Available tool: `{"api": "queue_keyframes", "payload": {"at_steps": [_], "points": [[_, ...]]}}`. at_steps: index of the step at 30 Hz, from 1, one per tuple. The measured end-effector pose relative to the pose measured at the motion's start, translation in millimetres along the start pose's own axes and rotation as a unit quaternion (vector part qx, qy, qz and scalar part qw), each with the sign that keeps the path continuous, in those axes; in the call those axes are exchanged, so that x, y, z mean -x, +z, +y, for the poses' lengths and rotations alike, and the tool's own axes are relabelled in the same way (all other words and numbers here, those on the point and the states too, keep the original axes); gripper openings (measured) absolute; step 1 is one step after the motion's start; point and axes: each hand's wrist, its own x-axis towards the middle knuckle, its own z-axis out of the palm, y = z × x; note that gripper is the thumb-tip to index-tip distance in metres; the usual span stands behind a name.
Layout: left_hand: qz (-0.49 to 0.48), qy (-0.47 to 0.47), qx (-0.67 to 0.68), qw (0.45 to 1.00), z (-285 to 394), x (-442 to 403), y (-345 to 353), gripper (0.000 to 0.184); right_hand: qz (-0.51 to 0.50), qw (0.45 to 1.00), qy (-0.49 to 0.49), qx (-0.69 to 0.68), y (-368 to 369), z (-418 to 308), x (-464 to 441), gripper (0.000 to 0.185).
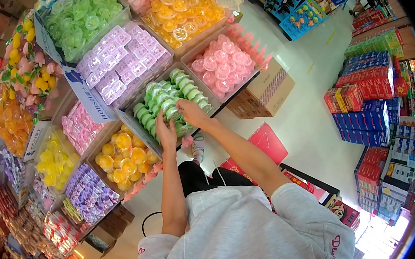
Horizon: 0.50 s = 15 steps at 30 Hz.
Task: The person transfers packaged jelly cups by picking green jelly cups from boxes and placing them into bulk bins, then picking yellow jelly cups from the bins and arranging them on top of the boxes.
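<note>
Rows of green-and-white packaged cups fill a clear bin in front of me. My left hand is over the bin's near part, its fingers bent against the green cups. Just right of it, my right hand reaches in from the near right side, fingers closed together at the cups. Whatever lies between the fingers of either hand is too small to make out. The two hands are close together but apart.
Around the green bin stand bins of pink cups, orange cups, purple packs and yellow-orange cups. A cardboard box sits on the floor at the right. Stacked boxed goods stand farther right.
</note>
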Motion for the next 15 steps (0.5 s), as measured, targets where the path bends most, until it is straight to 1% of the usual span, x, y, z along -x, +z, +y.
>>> {"api": "queue_keyframes", "payload": {"at_steps": [4, 6, 7, 8, 9, 12, 13, 15], "points": [[-0.009, -0.03, 0.031, 0.999, -3.6, -0.7, 1.1, 0.052, 0.009, 1.0, 0.001, -0.016, -4.7, -4.7, -1.0, 0.029], [-0.015, -0.043, 0.049, 0.998, 0.2, 0.0, 0.6, 0.053, -0.005, 0.999, -0.001, 0.033, -7.9, -4.8, 0.2, 0.029], [-0.024, -0.04, 0.016, 0.999, 4.0, 0.2, -1.1, 0.056, -0.005, 0.999, 0.0, 0.033, -7.4, -4.6, 1.3, 0.029], [-0.032, -0.035, -0.017, 0.999, 8.2, 0.3, -3.0, 0.058, -0.006, 0.999, 0.026, 0.038, -5.8, -5.3, 2.5, 0.026], [-0.033, -0.033, -0.017, 0.999, 4.9, -0.2, -0.8, 0.058, -0.006, 0.998, 0.05, 0.044, -4.9, -3.7, 1.7, 0.024], [-0.015, -0.029, -0.02, 0.999, -0.3, 0.6, 0.3, 0.063, -0.012, 0.998, 0.023, 0.064, -3.7, -1.3, 1.1, 0.021], [-0.019, -0.025, -0.017, 0.999, 1.7, -0.6, -0.7, 0.065, -0.007, 0.998, 0.021, 0.065, -3.4, -2.3, 1.8, 0.021], [-0.023, -0.015, -0.011, 1.0, 4.2, -3.2, -0.7, 0.066, 0.015, 0.998, -0.013, 0.066, 0.7, -1.5, 5.0, 0.022]]}}
